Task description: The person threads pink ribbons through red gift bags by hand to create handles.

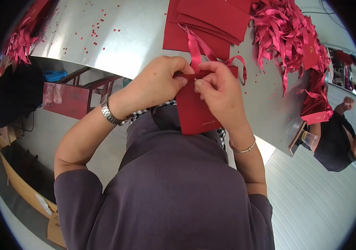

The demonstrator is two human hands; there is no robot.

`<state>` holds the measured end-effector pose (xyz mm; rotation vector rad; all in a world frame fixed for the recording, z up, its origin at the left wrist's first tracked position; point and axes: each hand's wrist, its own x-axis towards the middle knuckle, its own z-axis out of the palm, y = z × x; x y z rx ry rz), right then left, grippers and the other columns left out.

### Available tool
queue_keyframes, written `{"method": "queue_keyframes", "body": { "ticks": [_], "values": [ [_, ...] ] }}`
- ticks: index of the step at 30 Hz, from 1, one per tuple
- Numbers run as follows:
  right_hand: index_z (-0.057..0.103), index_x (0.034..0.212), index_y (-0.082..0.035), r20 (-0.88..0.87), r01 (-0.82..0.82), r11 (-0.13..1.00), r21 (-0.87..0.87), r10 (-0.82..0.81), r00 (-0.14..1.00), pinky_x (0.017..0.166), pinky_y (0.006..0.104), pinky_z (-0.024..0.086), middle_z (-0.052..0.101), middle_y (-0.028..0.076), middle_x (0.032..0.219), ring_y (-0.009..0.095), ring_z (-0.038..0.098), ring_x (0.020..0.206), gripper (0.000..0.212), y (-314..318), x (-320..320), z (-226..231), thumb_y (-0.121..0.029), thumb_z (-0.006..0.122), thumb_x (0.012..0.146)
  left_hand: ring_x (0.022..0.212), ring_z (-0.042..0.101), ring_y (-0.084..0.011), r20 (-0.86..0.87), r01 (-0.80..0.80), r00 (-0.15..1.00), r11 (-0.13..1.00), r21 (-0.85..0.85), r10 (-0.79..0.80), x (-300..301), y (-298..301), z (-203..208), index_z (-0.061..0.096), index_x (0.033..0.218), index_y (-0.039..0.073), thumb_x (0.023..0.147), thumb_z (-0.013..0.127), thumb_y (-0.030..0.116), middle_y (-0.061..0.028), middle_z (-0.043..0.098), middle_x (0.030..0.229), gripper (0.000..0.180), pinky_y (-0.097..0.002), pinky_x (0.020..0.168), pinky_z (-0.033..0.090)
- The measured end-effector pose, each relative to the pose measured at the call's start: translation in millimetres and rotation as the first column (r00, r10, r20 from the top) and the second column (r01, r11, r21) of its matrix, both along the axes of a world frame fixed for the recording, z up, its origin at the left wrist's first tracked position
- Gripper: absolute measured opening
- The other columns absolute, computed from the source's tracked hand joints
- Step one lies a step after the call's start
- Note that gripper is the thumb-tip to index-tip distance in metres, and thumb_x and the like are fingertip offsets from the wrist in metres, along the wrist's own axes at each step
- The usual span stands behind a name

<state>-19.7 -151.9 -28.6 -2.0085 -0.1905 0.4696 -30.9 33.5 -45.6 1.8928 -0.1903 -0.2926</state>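
A flat red paper bag (194, 110) hangs upright in front of my waist, at the table's near edge. Pink-red ribbon (194, 46) rises from its top and trails onto the table. My left hand (159, 81) pinches the bag's upper left edge between thumb and bent fingers. On the other side, my right hand (223, 93) closes thumb and fingertips at the top edge, close by the ribbon; a small pale bit shows at these fingertips, too small to name. Fingers partly cover the bag's mouth.
Beyond the hands lies a stack of flat red bags (213, 18) on the metal table (132, 39), strewn with red paper dots (95, 35). Ribboned bags (280, 31) heap at the right. A red stool (66, 100) stands lower left; another person (336, 143) is at right near a plastic cup (309, 139).
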Motion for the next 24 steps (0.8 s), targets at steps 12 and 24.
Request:
{"method": "queue_keyframes", "body": {
  "ticks": [12, 24],
  "values": [
    [0.051, 0.120, -0.001, 0.160, -0.019, 0.999, -0.044, 0.025, 0.987, 0.068, 0.0318, 0.051, 0.068, 0.010, 0.075, 0.022, 0.065, 0.068, 0.041, -2.6, -12.2, 2.9, -0.006, 0.069, 0.084, 0.084, 0.068, -0.0321, -0.116, 0.031, 0.993, 0.998, 0.046, -0.026, 8.5, 1.3, 4.8, 0.066, 0.098, -0.005, 0.083, 0.061, 0.002, -0.0204, 0.069, 0.089, 0.017, -0.0367, 0.077, 0.053],
    [0.056, 0.114, 0.003, -0.059, 0.021, 0.999, 0.043, -0.018, 0.998, 0.068, 0.0275, 0.050, 0.068, 0.008, 0.076, 0.012, 0.063, 0.071, 0.033, -0.5, -0.4, 0.0, -0.006, 0.068, 0.085, 0.083, 0.067, -0.0290, -0.132, 0.031, 0.991, 0.999, -0.012, -0.033, 7.5, 5.8, 1.6, 0.066, 0.101, -0.004, 0.085, 0.062, 0.004, -0.0191, 0.069, 0.089, 0.019, -0.0352, 0.076, 0.052]
  ]
}}
